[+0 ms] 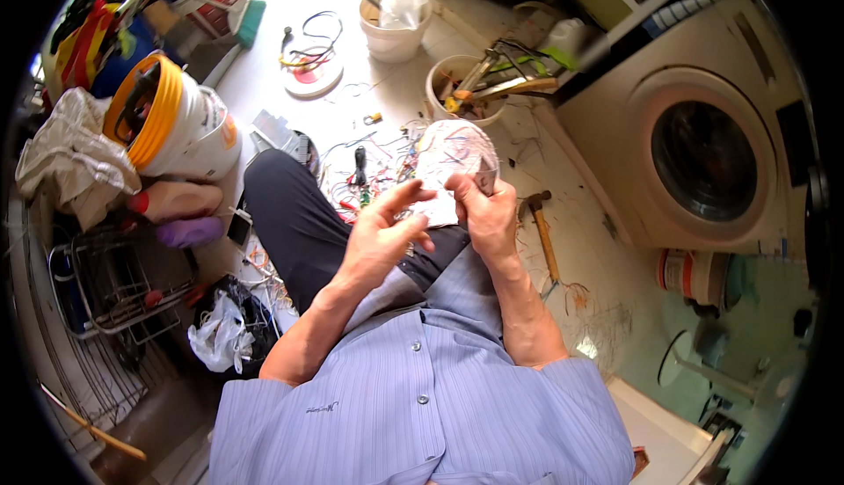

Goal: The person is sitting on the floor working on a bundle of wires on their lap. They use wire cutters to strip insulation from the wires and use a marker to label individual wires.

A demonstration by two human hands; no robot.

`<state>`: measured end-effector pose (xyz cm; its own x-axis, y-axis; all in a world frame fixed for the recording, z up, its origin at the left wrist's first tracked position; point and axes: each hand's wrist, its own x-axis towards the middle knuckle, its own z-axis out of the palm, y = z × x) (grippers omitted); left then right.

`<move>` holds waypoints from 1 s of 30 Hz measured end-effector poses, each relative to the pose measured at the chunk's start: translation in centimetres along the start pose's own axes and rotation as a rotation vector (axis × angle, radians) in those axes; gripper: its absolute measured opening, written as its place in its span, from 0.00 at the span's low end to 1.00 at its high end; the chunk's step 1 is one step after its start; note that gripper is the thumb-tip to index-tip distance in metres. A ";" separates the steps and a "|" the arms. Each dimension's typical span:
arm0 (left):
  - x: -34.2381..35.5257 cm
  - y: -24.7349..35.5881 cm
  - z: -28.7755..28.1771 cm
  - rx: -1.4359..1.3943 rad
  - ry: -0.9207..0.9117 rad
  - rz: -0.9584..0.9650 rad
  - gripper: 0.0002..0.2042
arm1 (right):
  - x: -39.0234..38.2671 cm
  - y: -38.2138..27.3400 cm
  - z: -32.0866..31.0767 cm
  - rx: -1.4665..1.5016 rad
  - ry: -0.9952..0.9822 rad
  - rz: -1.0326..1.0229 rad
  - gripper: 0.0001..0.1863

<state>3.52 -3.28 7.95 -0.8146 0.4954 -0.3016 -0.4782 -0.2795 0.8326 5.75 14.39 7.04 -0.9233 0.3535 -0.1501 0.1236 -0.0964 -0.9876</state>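
Note:
My left hand (387, 232) is over my lap, its fingers apart and curved toward my right hand, with nothing visible between them. My right hand (489, 214) is closed beside it; what it grips is hidden by the fingers. Just beyond both hands lies a whitish, pink-streaked bundle (453, 153), overexposed in part, with a small dark grey patch near my right fingertips. Thin coloured wires (378, 155) lie scattered on the floor past my left knee, among them a black cable piece (360, 164). To the right of my right hand a wooden-handled hammer (546, 239) rests on the floor.
A bucket of tools (437, 89) and a white bucket with a plastic bag (391, 45) stand ahead. At right is a washing machine (607, 124). Left are a yellow-rimmed bucket (202, 138), bottles (180, 199) and a wire rack (132, 309). A cable coil (314, 85) lies ahead left.

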 end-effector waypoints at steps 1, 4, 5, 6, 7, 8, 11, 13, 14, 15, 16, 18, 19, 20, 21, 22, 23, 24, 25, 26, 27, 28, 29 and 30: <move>0.1 0.2 -0.4 -0.018 0.012 0.040 0.25 | 0.2 0.2 -1.0 0.090 0.010 -0.018 0.12; 1.0 1.0 -1.2 -0.053 0.097 0.043 0.22 | 0.1 0.3 -4.3 0.275 0.098 -0.009 0.12; 1.2 1.3 -1.3 -0.089 0.110 0.033 0.20 | -0.2 0.2 -5.2 0.324 0.131 0.005 0.12; 1.4 1.3 -1.4 -0.092 0.117 0.011 0.19 | -0.5 0.3 -6.3 0.373 0.166 0.015 0.12; 1.6 0.9 -1.5 -0.059 0.110 0.017 0.19 | -0.9 0.6 -7.6 0.383 0.186 -0.007 0.12; 1.8 0.4 -1.6 -0.024 0.105 0.022 0.18 | -1.3 1.0 -8.8 0.409 0.228 0.001 0.11; 1.9 -0.3 -0.7 0.130 0.065 -0.096 0.16 | -3.1 2.3 -12.3 0.504 0.363 0.042 0.10; 1.7 -1.0 0.1 0.289 0.082 -0.104 0.15 | -4.7 3.9 -15.5 0.418 0.459 0.074 0.11; 1.6 -1.7 0.1 0.333 0.103 -0.084 0.14 | -6.0 5.2 -17.4 0.389 0.500 0.088 0.12; 1.7 -2.0 -0.4 0.335 0.078 -0.107 0.13 | -7.4 5.6 -19.3 0.381 0.561 0.151 0.11; 1.8 -2.1 -0.6 0.337 0.056 -0.128 0.12 | -9.2 6.3 -21.9 0.270 0.680 0.194 0.11; 2.4 -2.4 -1.0 0.319 0.007 -0.117 0.10 | -13.0 8.6 -28.7 0.066 0.868 0.284 0.11; 2.6 -2.4 -0.8 0.326 0.005 -0.110 0.09 | -15.3 9.4 -33.1 0.029 0.949 0.278 0.13; 2.8 -2.4 -0.5 0.332 0.003 -0.107 0.09 | -17.8 9.2 -37.1 -0.154 1.085 0.280 0.17; 3.1 -2.3 -0.1 0.350 -0.039 -0.107 0.09 | -21.6 11.1 -42.5 -0.303 1.194 0.297 0.20; 3.1 -2.3 0.2 0.376 -0.049 -0.106 0.09 | -24.4 12.3 -45.6 -0.233 1.317 0.372 0.21; 3.2 -2.2 0.7 0.401 -0.060 -0.103 0.09 | -27.3 13.7 -48.0 -0.160 1.439 0.445 0.22; 3.3 -2.2 1.2 0.419 -0.074 -0.100 0.09 | -30.6 16.7 -49.8 -0.343 1.459 0.642 0.23; 3.3 -2.1 1.9 0.439 -0.104 -0.095 0.09 | -34.1 20.8 -50.9 -0.535 1.464 0.845 0.23; 3.6 -2.3 1.8 0.422 -0.132 -0.111 0.09 | -38.3 25.4 -51.3 -0.866 1.444 0.790 0.23; 3.0 -2.3 1.6 0.464 -0.090 -0.062 0.09 | -33.7 26.8 -46.3 -0.633 1.094 0.905 0.22; 3.3 -2.6 1.7 0.445 -0.129 -0.091 0.09 | -36.5 31.6 -44.9 -0.810 1.047 1.002 0.21; 2.8 -2.5 2.2 0.477 -0.108 -0.061 0.09 | -32.5 33.1 -39.6 -0.727 0.903 0.931 0.18; 2.5 -2.6 2.5 0.507 -0.106 -0.062 0.09 | -29.2 32.3 -33.4 -0.640 0.778 0.868 0.16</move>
<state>3.52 0.80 6.19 -0.7396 0.5861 -0.3309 -0.2844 0.1735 0.9429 48.85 32.08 -22.04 -0.0382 0.8575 -0.5130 0.9092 -0.1831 -0.3738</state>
